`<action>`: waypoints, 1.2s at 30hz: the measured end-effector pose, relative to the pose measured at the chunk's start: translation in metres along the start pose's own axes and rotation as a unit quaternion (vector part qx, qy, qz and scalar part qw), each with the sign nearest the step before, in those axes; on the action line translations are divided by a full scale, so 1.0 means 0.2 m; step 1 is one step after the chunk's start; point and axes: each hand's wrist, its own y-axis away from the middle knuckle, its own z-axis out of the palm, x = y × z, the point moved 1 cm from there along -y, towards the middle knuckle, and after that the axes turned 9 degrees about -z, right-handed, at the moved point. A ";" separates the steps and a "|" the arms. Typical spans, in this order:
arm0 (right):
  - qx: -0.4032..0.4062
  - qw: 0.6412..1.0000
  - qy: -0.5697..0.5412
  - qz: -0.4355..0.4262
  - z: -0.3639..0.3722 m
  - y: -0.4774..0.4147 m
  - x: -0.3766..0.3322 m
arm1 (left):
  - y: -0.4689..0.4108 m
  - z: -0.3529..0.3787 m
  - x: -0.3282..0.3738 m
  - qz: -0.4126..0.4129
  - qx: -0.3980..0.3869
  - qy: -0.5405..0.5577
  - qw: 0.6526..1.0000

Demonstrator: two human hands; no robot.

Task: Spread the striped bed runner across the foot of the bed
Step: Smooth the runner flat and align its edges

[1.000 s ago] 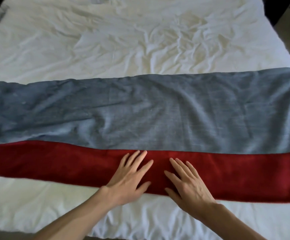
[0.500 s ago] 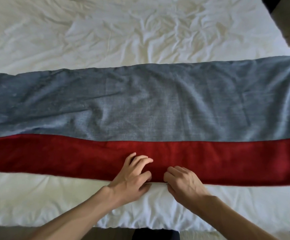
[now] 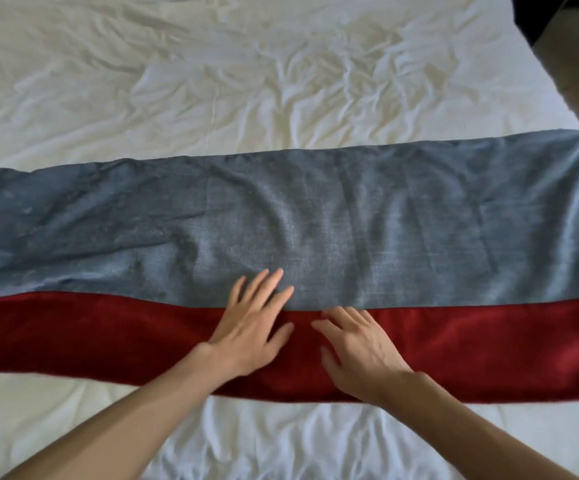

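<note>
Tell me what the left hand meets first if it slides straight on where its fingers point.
Nothing solid: the left hand, flat on the striped bed runner, would cross its grey-blue stripe, then reach the wrinkled white sheet. The way looks free as far as shown.

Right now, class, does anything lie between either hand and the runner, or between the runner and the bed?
Nothing visible does. The left hand and right hand both rest directly on the runner, and the runner lies straight on the sheet.
</note>
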 end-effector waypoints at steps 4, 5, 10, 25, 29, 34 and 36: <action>-0.020 0.999 0.039 0.010 -0.01 -0.14 0.08 | -0.21 -0.03 -0.13 -0.045 -0.001 -0.044 0.998; -0.022 0.999 0.045 0.010 -0.02 -0.17 0.10 | -0.25 -0.04 -0.15 -0.053 0.004 -0.045 0.998; -0.020 0.998 0.060 0.014 -0.03 -0.37 0.16 | -0.39 -0.06 -0.22 -0.060 0.004 -0.033 0.998; -0.013 0.991 0.125 0.047 -0.10 -1.08 0.37 | -0.95 -0.19 -0.70 -0.061 0.020 -0.016 0.998; -0.004 0.991 0.123 0.059 -0.11 -1.32 0.48 | -1.13 -0.22 -0.83 -0.097 0.039 -0.015 0.994; -0.009 0.993 0.084 0.087 -0.15 -1.54 0.63 | -1.30 -0.26 -0.94 -0.134 0.046 0.052 0.988; 0.029 0.992 0.069 0.097 -0.17 -1.59 0.66 | -1.34 -0.28 -0.97 -0.161 0.058 0.058 0.984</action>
